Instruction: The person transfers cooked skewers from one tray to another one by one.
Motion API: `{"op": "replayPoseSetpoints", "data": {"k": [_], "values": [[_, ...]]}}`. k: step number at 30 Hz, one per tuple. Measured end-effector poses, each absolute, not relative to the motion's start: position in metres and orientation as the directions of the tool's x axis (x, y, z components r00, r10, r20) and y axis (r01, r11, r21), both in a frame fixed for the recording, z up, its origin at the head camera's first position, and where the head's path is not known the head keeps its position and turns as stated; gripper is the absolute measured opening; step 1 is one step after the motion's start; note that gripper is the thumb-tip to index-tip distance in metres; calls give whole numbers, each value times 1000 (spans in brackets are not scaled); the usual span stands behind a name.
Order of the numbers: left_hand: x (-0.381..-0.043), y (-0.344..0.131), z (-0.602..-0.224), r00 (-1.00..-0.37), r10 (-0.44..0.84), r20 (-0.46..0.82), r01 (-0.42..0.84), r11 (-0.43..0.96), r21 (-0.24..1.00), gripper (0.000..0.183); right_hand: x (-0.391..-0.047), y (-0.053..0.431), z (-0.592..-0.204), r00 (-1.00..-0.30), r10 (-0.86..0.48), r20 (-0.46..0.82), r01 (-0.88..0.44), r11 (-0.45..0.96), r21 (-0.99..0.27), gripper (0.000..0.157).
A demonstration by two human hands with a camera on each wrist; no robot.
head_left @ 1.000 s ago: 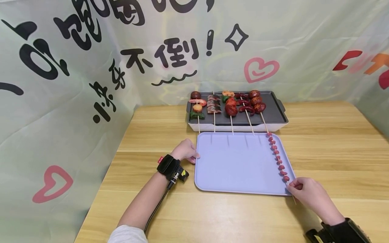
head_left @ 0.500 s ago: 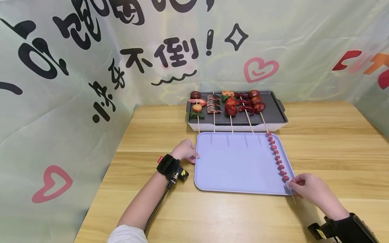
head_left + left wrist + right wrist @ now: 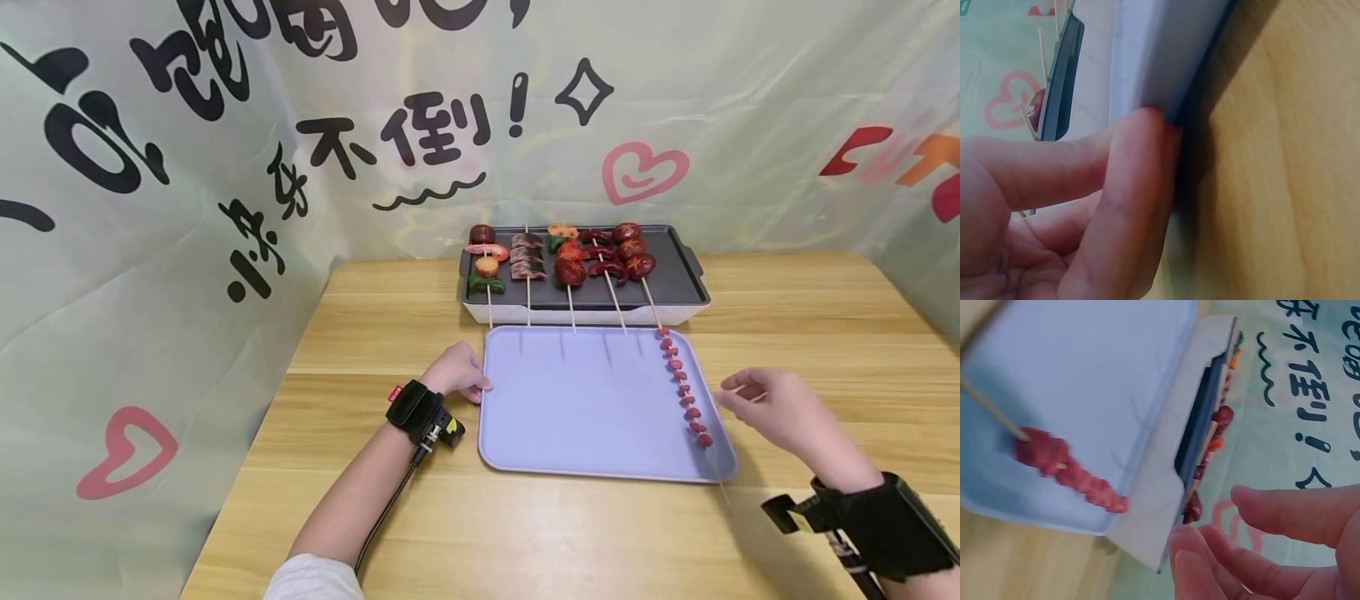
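A pale lavender tray lies on the table, and my left hand pinches its left rim. In the left wrist view the thumb and a finger meet on the tray's edge. Along the tray's right side rests a skewer of small red meat pieces, its bare stick end jutting past the front rim. My right hand hovers just right of the tray, holding nothing. A gap shows between its thumb and fingers in the right wrist view, apart from the meat skewer.
Behind the tray stands a dark grill pan on a white base. Several skewers lie across it, among them mushrooms and sliced fish, with sticks pointing toward the tray. A printed cloth backdrop closes off the back and left.
My right hand has let go of the skewer's stick and moved up and to the right. The skewer stays on the tray. My left hand keeps its hold.
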State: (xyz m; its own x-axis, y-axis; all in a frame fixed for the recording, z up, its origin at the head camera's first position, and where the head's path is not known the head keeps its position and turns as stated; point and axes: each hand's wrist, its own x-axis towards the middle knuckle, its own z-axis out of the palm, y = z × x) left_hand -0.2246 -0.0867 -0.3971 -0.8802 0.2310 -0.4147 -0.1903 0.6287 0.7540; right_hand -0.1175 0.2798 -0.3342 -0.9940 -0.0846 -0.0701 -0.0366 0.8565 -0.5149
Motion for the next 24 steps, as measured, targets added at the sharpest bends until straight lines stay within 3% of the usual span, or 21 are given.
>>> {"op": "replayPoseSetpoints", "data": {"k": [11, 24], "values": [[-224, -87, -395, -880, 229, -417, -179, 652, 737, 9, -148, 274, -307, -994, -104, 34, -107, 846, -522, 41], [-224, -87, -396, -882, 228, -412, -181, 643, 744, 9, -180, 260, -291, -994, -97, 47, -107, 832, -544, 44]]}}
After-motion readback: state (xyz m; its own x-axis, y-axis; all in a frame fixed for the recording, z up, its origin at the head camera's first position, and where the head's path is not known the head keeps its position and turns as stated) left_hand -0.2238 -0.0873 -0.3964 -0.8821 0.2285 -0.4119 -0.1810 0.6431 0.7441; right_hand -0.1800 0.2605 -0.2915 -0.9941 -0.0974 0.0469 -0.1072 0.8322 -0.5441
